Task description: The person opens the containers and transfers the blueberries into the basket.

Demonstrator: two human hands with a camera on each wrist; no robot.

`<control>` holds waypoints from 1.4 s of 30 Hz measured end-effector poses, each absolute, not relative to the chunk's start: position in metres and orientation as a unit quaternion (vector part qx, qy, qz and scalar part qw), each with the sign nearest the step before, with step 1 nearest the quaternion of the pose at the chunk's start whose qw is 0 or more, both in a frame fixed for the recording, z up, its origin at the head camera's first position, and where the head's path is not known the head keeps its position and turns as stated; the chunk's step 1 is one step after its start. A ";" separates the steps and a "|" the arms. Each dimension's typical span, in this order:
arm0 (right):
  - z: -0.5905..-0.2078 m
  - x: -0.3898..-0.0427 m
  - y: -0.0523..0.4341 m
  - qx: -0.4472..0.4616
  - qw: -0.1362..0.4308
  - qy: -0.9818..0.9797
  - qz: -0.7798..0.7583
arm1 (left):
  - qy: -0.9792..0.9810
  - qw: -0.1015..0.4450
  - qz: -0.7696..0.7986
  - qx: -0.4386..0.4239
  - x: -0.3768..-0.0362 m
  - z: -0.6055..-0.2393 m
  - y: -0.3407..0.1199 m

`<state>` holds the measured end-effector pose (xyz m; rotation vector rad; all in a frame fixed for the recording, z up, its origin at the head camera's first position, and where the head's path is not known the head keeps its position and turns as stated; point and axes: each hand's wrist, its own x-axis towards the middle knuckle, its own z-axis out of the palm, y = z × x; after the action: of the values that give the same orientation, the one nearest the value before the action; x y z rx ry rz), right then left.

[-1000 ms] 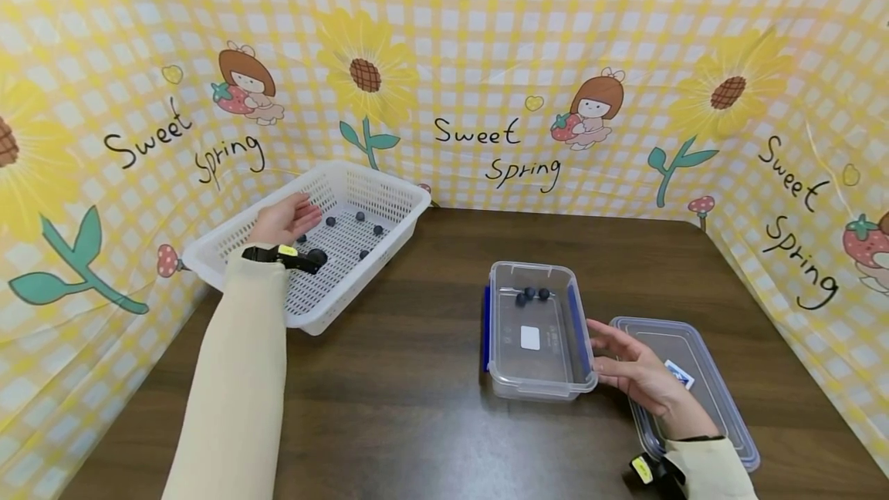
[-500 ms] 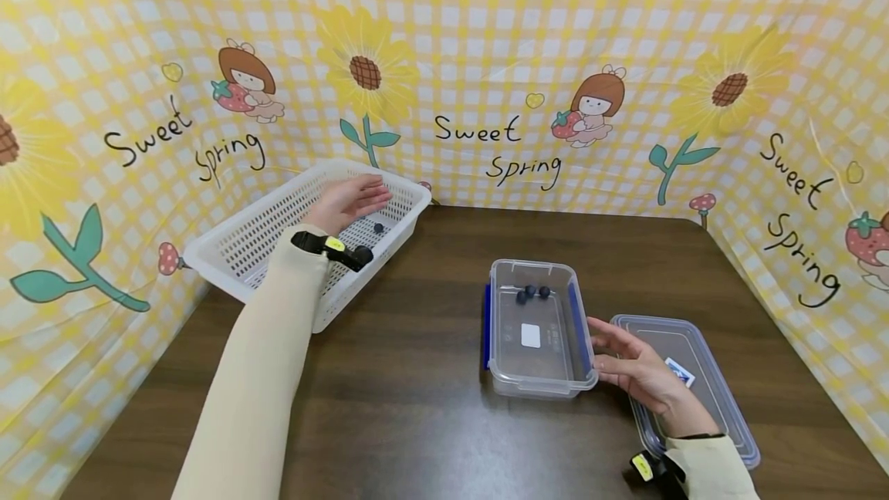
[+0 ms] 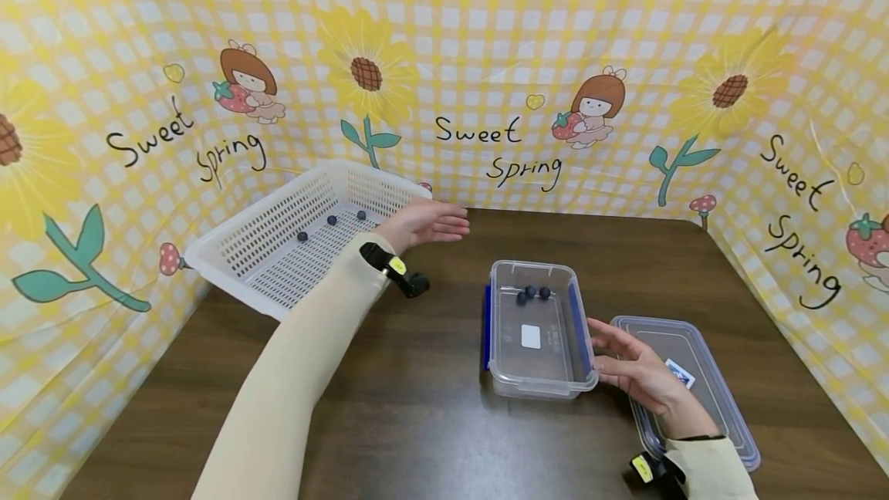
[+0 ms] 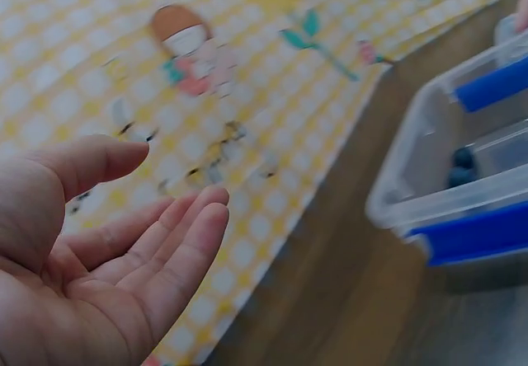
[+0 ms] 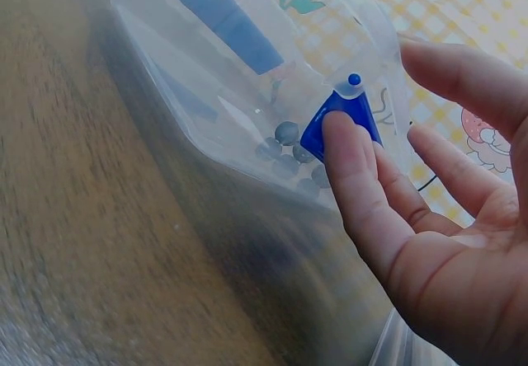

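A clear plastic container (image 3: 542, 390) with blue side clasps stands mid-table and holds three blueberries (image 3: 531, 295). My right hand (image 3: 611, 357) rests against its right side, fingers straight, one fingertip on the blue clasp (image 5: 338, 123). My left hand (image 3: 434, 224) hovers open above the table between the white basket (image 3: 229, 268) and the container. Its palm (image 4: 124, 251) shows nothing in it in the left wrist view. Three loose blueberries (image 3: 332, 220) lie in the basket. The left wrist view also catches the container (image 4: 412, 185) ahead, blurred.
The container's clear lid (image 3: 701, 353) lies flat at the right, partly under my right wrist. A yellow checked backdrop (image 3: 486, 60) walls the table on three sides. Bare dark wood (image 3: 403, 407) runs along the front.
My left hand has left the basket and swung right toward the container. The right hand and the container have not moved.
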<state>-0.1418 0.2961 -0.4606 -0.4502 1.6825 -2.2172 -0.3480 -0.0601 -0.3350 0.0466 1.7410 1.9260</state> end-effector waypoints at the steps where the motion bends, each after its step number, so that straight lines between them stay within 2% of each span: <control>1: -0.461 -0.142 0.296 -0.158 0.160 0.589 -0.776 | 0.646 0.276 0.712 0.021 -0.346 -0.337 -0.054; 10: -0.461 -0.142 0.298 -0.163 0.161 0.590 -0.775 | 0.649 0.325 0.686 0.042 -0.330 -0.363 -0.002; 17: -0.462 -0.141 0.298 -0.175 0.160 0.580 -0.779 | 0.680 0.338 0.647 0.066 -0.317 -0.375 0.018; 27: -0.461 -0.141 0.297 -0.172 0.160 0.580 -0.780 | 0.718 0.301 0.622 0.080 -0.313 -0.388 0.041; 42: -0.461 -0.141 0.296 -0.172 0.165 0.575 -0.783 | 0.866 0.275 0.390 0.151 -0.301 -0.387 0.060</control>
<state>-0.1412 0.2955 -0.4615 -0.4904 1.6372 -2.2308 -0.3010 0.0601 -0.3868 0.4070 2.3269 1.0472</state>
